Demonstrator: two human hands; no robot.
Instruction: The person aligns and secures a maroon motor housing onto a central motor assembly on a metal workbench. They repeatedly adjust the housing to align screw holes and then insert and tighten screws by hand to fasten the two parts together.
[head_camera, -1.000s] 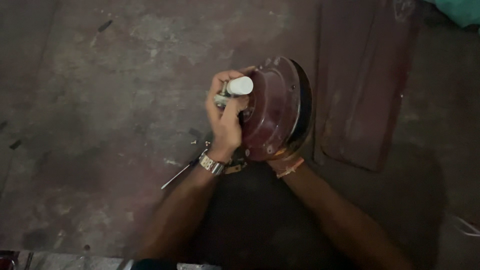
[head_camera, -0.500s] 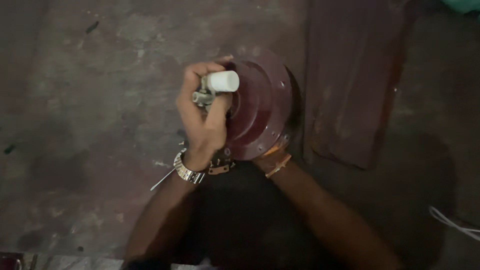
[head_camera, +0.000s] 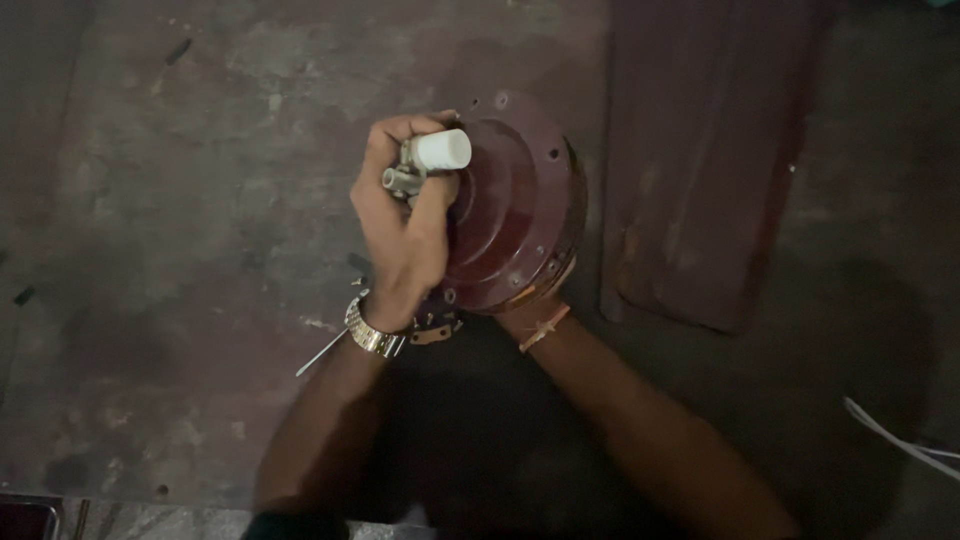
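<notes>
A round maroon motor housing (head_camera: 515, 205) with screw holes along its rim stands tilted on the concrete floor. My left hand (head_camera: 400, 225), with a metal watch at the wrist, is closed around a short metal shaft with a white cylindrical piece (head_camera: 440, 152) at its top, at the housing's centre. My right hand (head_camera: 535, 305) is mostly hidden under the housing's lower edge and holds it up; only the wrist with an orange thread band shows.
A long maroon fan blade (head_camera: 700, 160) lies flat on the floor right of the housing. A thin metal rod (head_camera: 322, 352) lies by my left wrist. White cable (head_camera: 900, 435) runs at the right edge. Bare stained concrete floor (head_camera: 180, 200) lies to the left.
The view has shifted slightly and the housing has tipped a little more face-up. My left hand keeps its grip on the shaft, and my right hand stays under the housing.
</notes>
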